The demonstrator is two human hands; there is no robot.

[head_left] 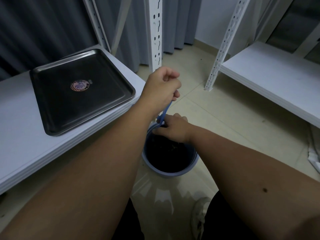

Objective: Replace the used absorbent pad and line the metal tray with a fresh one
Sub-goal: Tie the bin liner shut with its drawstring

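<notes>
Down on the white shelf (26, 144) at left, the metal tray (81, 90) lies flat and bare, dark and glossy, with a round sticker (80, 85) at its centre and one corner close to the shelf edge. Beside the shelf, a blue bin (170, 151) stands on the tiled floor (216, 110) with open floor to its right. The left hand (162, 85) is fisted around a blue strap (164, 112) rising from the bin rim. The right hand (173, 129) pinches that strap at the rim.
</notes>
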